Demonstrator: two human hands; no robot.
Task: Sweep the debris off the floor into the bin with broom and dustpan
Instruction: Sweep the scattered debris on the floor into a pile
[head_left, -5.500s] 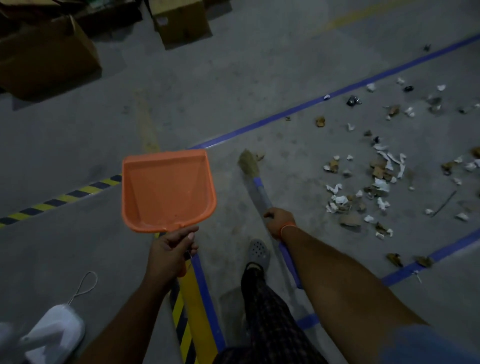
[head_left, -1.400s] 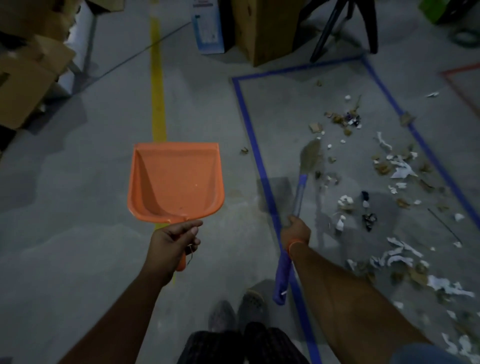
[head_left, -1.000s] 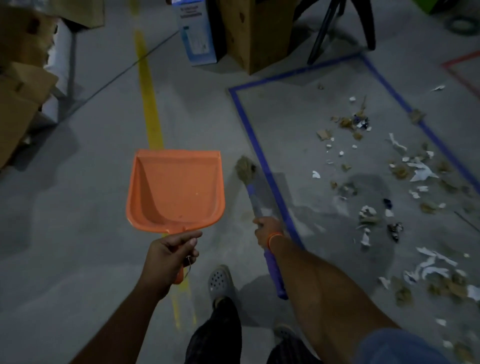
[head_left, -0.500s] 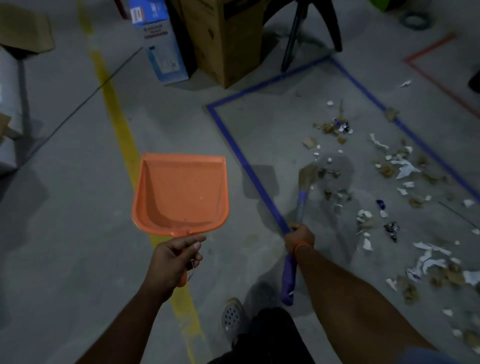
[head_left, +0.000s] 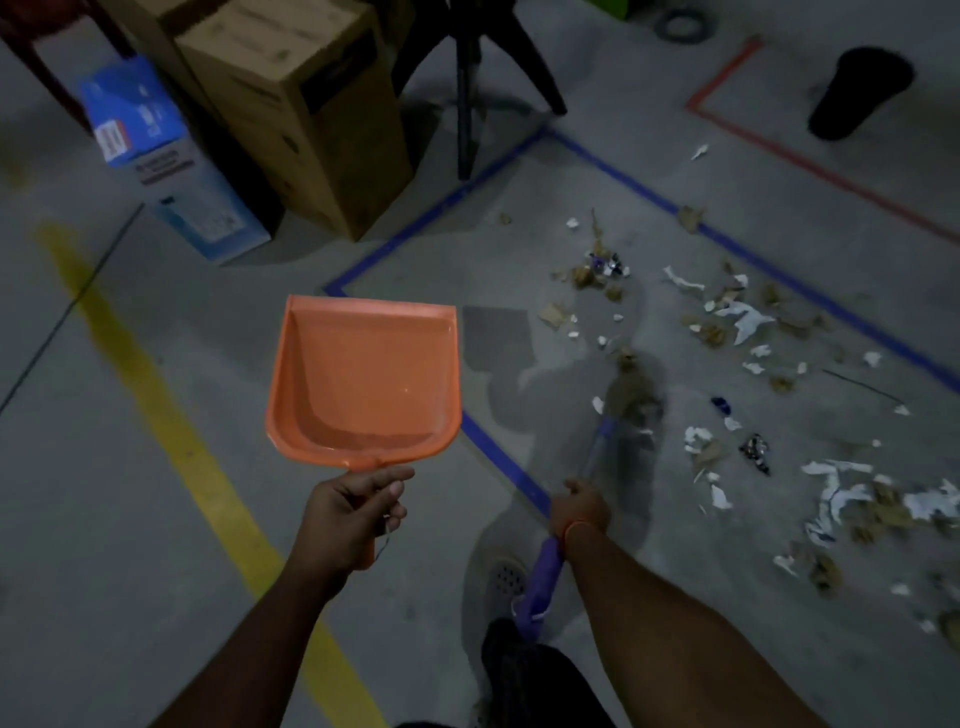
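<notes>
My left hand (head_left: 350, 512) grips the handle of an orange dustpan (head_left: 366, 382), held above the floor with nothing in it. My right hand (head_left: 581, 506) grips the purple handle of a short broom (head_left: 597, 457). The blurred brush end lies among scraps at the left edge of the debris (head_left: 753, 374). Torn white paper, brown bits and dark wrappers are scattered over the grey floor inside a blue tape rectangle (head_left: 498, 447). A black bin (head_left: 860, 91) stands at the far right, beyond a red tape line.
Tall cardboard boxes (head_left: 306, 109) and a blue carton (head_left: 166, 161) stand at the back left, with black tripod legs (head_left: 467, 93) beside them. A yellow floor line (head_left: 171, 431) runs down the left. My shoe (head_left: 506, 577) is near the broom's handle end.
The view has turned and moved nearer the boxes, and the black bin has come into sight. The broom's brush end has pushed farther right into the debris. The dustpan stays held up.
</notes>
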